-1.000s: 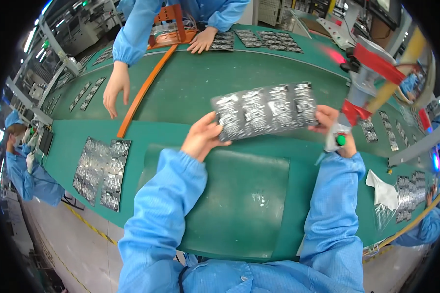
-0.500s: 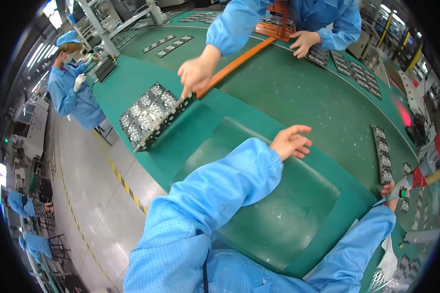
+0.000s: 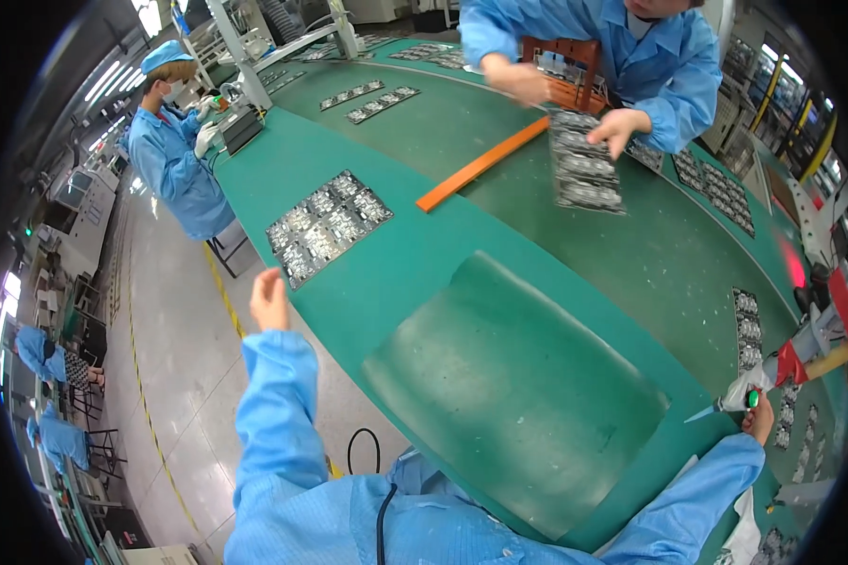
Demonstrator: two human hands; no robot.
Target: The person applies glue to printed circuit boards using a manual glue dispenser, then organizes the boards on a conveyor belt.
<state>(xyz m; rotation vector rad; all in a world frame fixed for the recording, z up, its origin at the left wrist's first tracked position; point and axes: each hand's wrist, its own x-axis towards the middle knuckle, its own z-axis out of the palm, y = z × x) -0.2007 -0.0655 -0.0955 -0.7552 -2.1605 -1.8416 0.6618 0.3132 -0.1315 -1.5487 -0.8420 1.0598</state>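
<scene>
My left hand [image 3: 269, 299] is over the table's left edge, just off the near corner of a flat panel of circuit boards [image 3: 330, 226]. Its fingers are raised and loosely extended, with nothing in them. At the right, my right hand [image 3: 761, 419] is closed round a nozzle tool [image 3: 750, 388] with a blue tapered tip, a green button and red wrapping. Part of its fingers is hidden behind the tool. A smooth dark green mat [image 3: 528, 386] lies in front of me. Across the table, a co-worker's hand [image 3: 620, 130] holds another board panel [image 3: 584, 165].
An orange bar [image 3: 481, 165] lies across the green table towards a brown rack [image 3: 565, 75]. Board strips [image 3: 749, 330] lie on the right, and more [image 3: 382, 104] lie at the back. Another person [image 3: 174, 155] works at the far left. A black cable [image 3: 383, 518] hangs in front of me.
My left arm has swung left from over the mat towards the panel. That panel, earlier with one edge raised under the co-worker's hand, now lies flat. The co-worker has drawn back and holds another panel.
</scene>
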